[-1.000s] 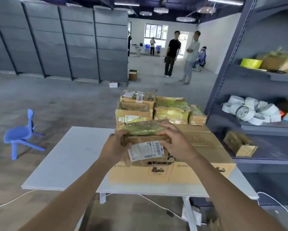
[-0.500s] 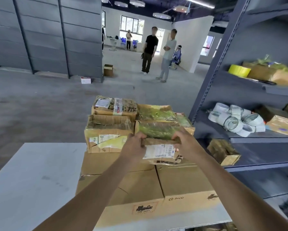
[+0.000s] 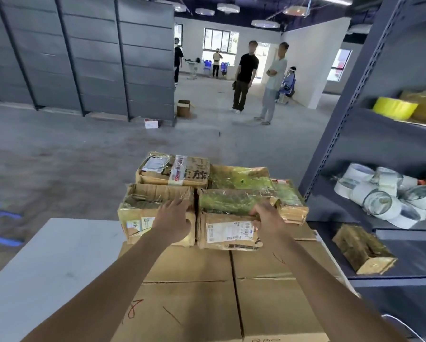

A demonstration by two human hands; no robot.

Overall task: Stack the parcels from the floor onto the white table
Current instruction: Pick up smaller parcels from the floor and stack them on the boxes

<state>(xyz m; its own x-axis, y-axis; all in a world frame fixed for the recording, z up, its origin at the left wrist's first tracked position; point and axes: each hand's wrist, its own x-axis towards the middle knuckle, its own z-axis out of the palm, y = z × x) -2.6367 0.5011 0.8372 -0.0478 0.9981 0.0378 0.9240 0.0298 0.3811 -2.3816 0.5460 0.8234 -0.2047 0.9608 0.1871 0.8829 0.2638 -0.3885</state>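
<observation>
Resting open fingers point(image 3: 180, 204) atop parcels point(image 3: 155, 213)

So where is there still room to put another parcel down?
The white table is bare on the left, beside the big cartons. The near carton tops, in front of the small parcels, are bare too, though both arms cross them. The far row is crowded: parcels sit tight together, with the left hand and right hand on them.

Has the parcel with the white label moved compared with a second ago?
Yes. The labelled parcel has gone forward, away from the near edge of the big cartons, and now sits beside the left parcel, right hand on it.
</observation>
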